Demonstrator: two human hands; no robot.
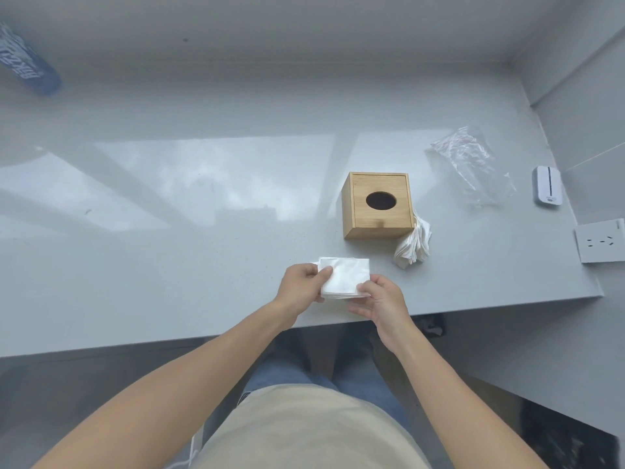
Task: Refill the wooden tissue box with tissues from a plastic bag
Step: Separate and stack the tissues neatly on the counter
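Note:
A square stack of white tissues is held just above the grey counter near its front edge. My left hand grips its left side, thumb on top. My right hand pinches its right front corner. The wooden tissue box stands upright behind and to the right of my hands, its lid shut, with a dark oval hole on top. A small bunch of crumpled tissues lies against the box's right front corner. The clear plastic bag lies flat and looks empty, to the right of the box.
A white device and a white wall socket sit at the counter's right end. A blue printed package lies at the far left back. The counter's front edge runs just below my hands. Walls close the back and right.

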